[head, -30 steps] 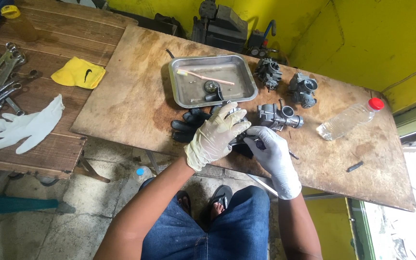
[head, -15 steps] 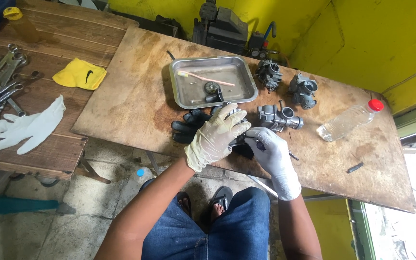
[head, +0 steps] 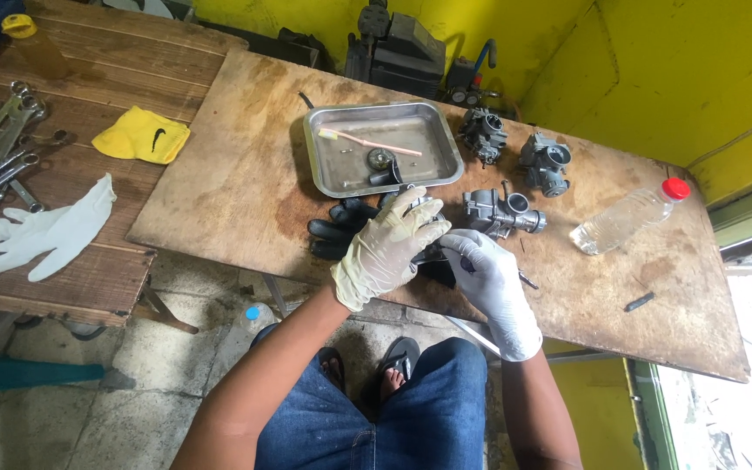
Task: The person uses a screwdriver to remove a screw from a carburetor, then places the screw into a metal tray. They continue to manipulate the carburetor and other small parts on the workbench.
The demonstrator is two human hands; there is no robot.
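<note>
Fingers (head: 411, 222) of my left hand (head: 385, 252) and right hand (head: 489, 283) clamp a dark part (head: 433, 257) near the counter's (head: 219, 191) near edge; bare wood lies left.

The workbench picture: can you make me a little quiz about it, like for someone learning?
1. True or false: the metal tray holds a pink toothbrush.
2. What colour is the cap of the clear bottle?
3. How many loose carburetors lie beyond the gloved left hand and right hand? A two, B three, C five.

Key: 1 true. 2 red. 3 B.
</note>
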